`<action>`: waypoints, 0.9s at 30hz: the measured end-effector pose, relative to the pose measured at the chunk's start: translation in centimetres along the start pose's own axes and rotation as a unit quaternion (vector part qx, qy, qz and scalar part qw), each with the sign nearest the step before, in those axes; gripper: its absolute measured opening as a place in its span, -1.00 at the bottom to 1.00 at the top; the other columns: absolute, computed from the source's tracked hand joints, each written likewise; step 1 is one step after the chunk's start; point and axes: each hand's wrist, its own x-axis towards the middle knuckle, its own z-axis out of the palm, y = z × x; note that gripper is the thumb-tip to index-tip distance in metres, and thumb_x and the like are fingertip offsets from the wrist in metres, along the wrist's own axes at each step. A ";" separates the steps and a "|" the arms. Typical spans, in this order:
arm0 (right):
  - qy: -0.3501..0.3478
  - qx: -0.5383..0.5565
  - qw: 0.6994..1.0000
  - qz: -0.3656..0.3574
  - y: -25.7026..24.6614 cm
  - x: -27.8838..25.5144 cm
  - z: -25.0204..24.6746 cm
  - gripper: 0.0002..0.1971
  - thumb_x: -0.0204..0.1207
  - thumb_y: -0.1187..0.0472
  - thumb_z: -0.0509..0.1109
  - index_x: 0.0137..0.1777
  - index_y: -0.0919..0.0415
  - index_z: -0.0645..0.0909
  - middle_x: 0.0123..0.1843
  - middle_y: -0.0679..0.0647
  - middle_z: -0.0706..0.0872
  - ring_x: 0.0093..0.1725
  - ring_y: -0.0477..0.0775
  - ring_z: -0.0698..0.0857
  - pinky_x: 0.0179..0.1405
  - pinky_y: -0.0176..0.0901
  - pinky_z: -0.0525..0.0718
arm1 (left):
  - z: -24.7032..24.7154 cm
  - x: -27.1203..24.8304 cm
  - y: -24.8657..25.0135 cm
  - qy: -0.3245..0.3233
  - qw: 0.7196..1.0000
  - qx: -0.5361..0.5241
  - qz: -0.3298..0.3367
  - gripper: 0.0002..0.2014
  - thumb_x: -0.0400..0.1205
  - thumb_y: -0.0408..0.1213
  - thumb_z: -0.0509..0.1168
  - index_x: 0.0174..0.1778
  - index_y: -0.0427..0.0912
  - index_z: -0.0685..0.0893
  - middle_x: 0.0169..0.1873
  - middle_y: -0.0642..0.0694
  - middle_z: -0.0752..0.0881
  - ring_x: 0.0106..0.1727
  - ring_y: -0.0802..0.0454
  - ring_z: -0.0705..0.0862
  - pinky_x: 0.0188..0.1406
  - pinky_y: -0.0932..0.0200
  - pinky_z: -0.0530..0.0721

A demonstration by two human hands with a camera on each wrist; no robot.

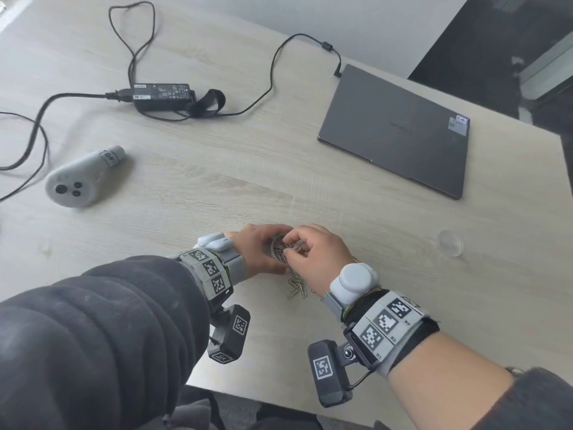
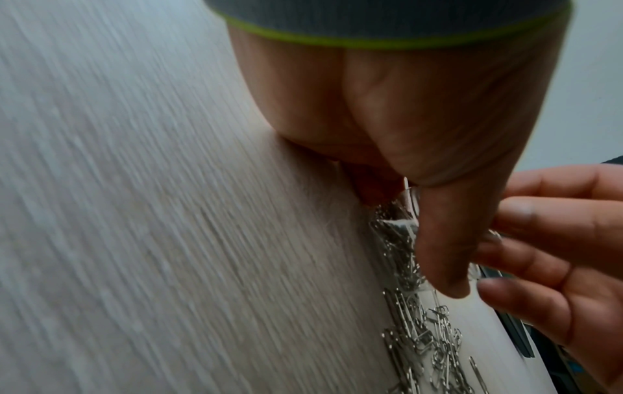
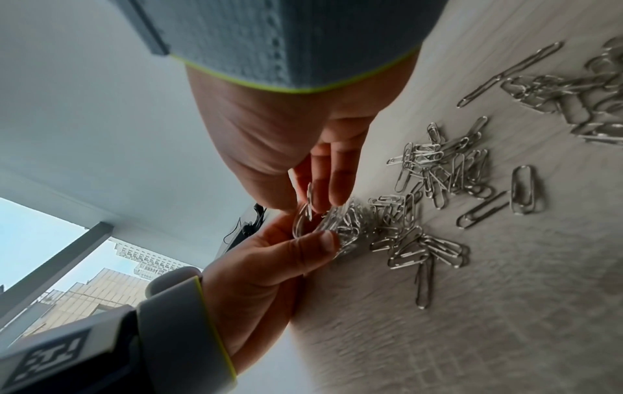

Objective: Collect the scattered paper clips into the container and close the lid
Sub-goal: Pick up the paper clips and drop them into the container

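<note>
A small clear round container [image 1: 279,245] half full of silver paper clips is tilted on the table, and my left hand [image 1: 263,248] grips it with thumb and curled fingers. In the left wrist view my thumb lies across the container [image 2: 397,240]. My right hand [image 1: 297,248] is at its mouth, where thumb and fingers pinch a few paper clips [image 3: 308,205]. Loose paper clips [image 1: 296,288] lie scattered under and behind my right hand, and the right wrist view shows them as several heaps [image 3: 438,170]. The clear round lid [image 1: 451,243] lies flat to the right, apart from both hands.
A shut grey laptop [image 1: 397,128] lies at the back right. A black power adapter [image 1: 161,96] with looping cables sits at the back left. A grey hand controller [image 1: 77,181] lies on the left. The table's front edge [image 1: 248,395] runs close below my wrists.
</note>
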 end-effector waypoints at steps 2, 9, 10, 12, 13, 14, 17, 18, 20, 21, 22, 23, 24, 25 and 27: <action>0.005 0.029 1.000 -0.003 0.2 -0.4 -0.1 -0.83 0.46 0.20 0.41 -0.02 -0.07 0.72 0.01 -0.19 0.70 -0.04 -0.21 0.70 0.03 -0.29 0.65 | -0.1 0.0 0.1 0.004 1.000 0.000 -0.003 -0.37 0.34 -0.11 0.64 0.33 0.22 0.62 -0.02 0.26 0.74 -0.03 0.45 0.65 -0.10 0.58 0.47; 0.040 0.033 0.998 -0.046 2.7 -2.1 -1.7 -0.85 0.51 0.20 0.39 0.00 -0.04 0.72 -0.03 -0.22 0.69 -0.02 -0.22 0.68 0.00 -0.26 0.64 | 0.5 0.1 0.2 0.005 0.999 -0.029 -0.027 -0.26 0.30 -0.11 0.68 0.41 0.16 0.58 0.12 0.22 0.74 0.12 0.26 0.71 0.29 0.22 0.62; 0.046 0.016 0.998 -0.031 3.5 -2.2 -2.3 -0.85 0.51 0.18 0.39 0.02 -0.05 0.71 -0.04 -0.25 0.66 -0.04 -0.22 0.66 -0.03 -0.28 0.62 | 0.5 0.2 0.0 0.009 0.999 -0.036 -0.029 -0.25 0.28 -0.11 0.69 0.40 0.17 0.58 0.13 0.21 0.76 0.13 0.25 0.72 0.31 0.19 0.62; 0.055 -0.023 0.998 0.014 5.9 -2.9 -3.5 -0.81 0.49 0.13 0.40 0.08 -0.09 0.68 0.00 -0.26 0.61 -0.09 -0.22 0.62 -0.05 -0.27 0.57 | 0.6 0.3 -0.2 0.011 0.999 -0.040 -0.034 -0.26 0.28 -0.09 0.69 0.39 0.20 0.59 0.11 0.21 0.77 0.11 0.27 0.73 0.29 0.21 0.63; 0.046 -0.047 0.997 0.037 7.1 -3.3 -4.2 -0.77 0.48 0.10 0.41 0.13 -0.10 0.66 0.06 -0.26 0.58 -0.09 -0.22 0.60 -0.02 -0.27 0.54 | 0.6 0.3 -0.3 0.010 0.998 -0.043 -0.039 -0.26 0.28 -0.08 0.69 0.38 0.22 0.58 0.11 0.21 0.77 0.10 0.28 0.73 0.28 0.22 0.63; 0.025 -0.072 0.995 0.060 8.4 -3.8 -4.8 -0.71 0.48 0.06 0.43 0.20 -0.10 0.63 0.12 -0.23 0.56 -0.05 -0.21 0.58 0.03 -0.28 0.50 | 0.6 0.4 -0.3 0.009 0.998 -0.047 -0.043 -0.26 0.27 -0.08 0.69 0.38 0.23 0.58 0.10 0.20 0.78 0.09 0.27 0.73 0.28 0.20 0.63; -0.034 -0.106 0.986 0.121 11.5 -6.1 -6.5 -0.52 0.40 -0.08 0.51 0.33 -0.11 0.55 0.19 -0.16 0.49 0.14 -0.14 0.57 0.12 -0.25 0.48 | 0.9 0.5 -0.2 0.014 0.997 -0.056 -0.048 -0.26 0.27 -0.12 0.70 0.38 0.22 0.58 0.09 0.18 0.78 0.10 0.22 0.75 0.31 0.10 0.65; -0.043 -0.112 0.983 0.136 12.4 -6.9 -7.0 -0.48 0.36 -0.12 0.54 0.33 -0.12 0.53 0.16 -0.16 0.49 0.13 -0.14 0.57 0.08 -0.25 0.49 | 1.0 0.5 0.0 0.015 0.997 -0.054 -0.049 -0.26 0.28 -0.13 0.69 0.38 0.22 0.58 0.09 0.17 0.78 0.11 0.20 0.74 0.32 0.09 0.64; -0.064 -0.122 0.979 0.152 13.5 -8.1 -7.2 -0.41 0.30 -0.15 0.58 0.33 -0.12 0.52 0.08 -0.17 0.50 0.05 -0.16 0.56 0.00 -0.28 0.47 | 1.1 0.5 -0.1 0.021 0.996 -0.060 -0.057 -0.26 0.27 -0.13 0.70 0.37 0.23 0.59 0.07 0.16 0.79 0.11 0.18 0.74 0.32 0.07 0.64; -0.073 -0.118 0.979 0.149 14.0 -8.6 -7.2 -0.37 0.26 -0.15 0.60 0.34 -0.12 0.52 0.04 -0.19 0.49 0.01 -0.17 0.55 -0.03 -0.32 0.46 | 1.1 0.5 -0.1 0.023 0.996 -0.065 -0.062 -0.27 0.26 -0.13 0.70 0.35 0.24 0.60 0.06 0.15 0.80 0.11 0.16 0.75 0.32 0.05 0.64; -0.079 -0.113 0.980 0.143 14.4 -9.1 -7.2 -0.33 0.23 -0.16 0.62 0.35 -0.12 0.51 -0.01 -0.21 0.48 -0.01 -0.18 0.54 -0.07 -0.39 0.44 | 1.2 0.5 0.0 0.023 0.995 -0.068 -0.062 -0.27 0.24 -0.13 0.71 0.32 0.26 0.60 0.05 0.15 0.81 0.11 0.15 0.76 0.32 0.02 0.65; -0.089 -0.114 0.981 0.130 14.6 -9.5 -6.9 -0.31 0.21 -0.17 0.62 0.36 -0.13 0.49 -0.05 -0.24 0.46 -0.04 -0.19 0.54 -0.12 -0.46 0.41 | 1.2 0.5 -0.2 0.027 0.995 -0.073 -0.065 -0.28 0.24 -0.14 0.71 0.30 0.28 0.61 0.04 0.14 0.81 0.11 0.14 0.76 0.33 -0.01 0.65; -0.101 -0.120 0.981 0.118 14.7 -9.7 -6.6 -0.30 0.21 -0.16 0.62 0.36 -0.14 0.47 -0.08 -0.27 0.44 -0.06 -0.19 0.53 -0.15 -0.49 0.39 | 1.2 0.5 -0.2 0.031 0.994 -0.076 -0.067 -0.29 0.24 -0.15 0.71 0.29 0.29 0.61 0.04 0.14 0.81 0.11 0.14 0.76 0.33 -0.01 0.65; -0.107 -0.126 0.980 0.107 14.8 -10.0 -6.3 -0.31 0.22 -0.14 0.61 0.36 -0.14 0.46 -0.10 -0.26 0.43 -0.07 -0.17 0.53 -0.15 -0.47 0.41 | 1.3 0.5 0.0 0.033 0.994 -0.073 -0.069 -0.29 0.24 -0.16 0.71 0.28 0.30 0.60 0.04 0.14 0.81 0.11 0.13 0.76 0.32 0.01 0.65; -0.112 -0.139 0.979 0.100 14.8 -10.2 -5.8 -0.37 0.27 -0.09 0.57 0.34 -0.11 0.46 -0.09 -0.18 0.47 -0.09 -0.10 0.55 -0.09 -0.31 0.50 | 1.4 0.4 0.3 0.036 0.994 -0.067 -0.072 -0.31 0.27 -0.18 0.70 0.27 0.29 0.59 0.03 0.14 0.81 0.11 0.13 0.76 0.27 0.08 0.64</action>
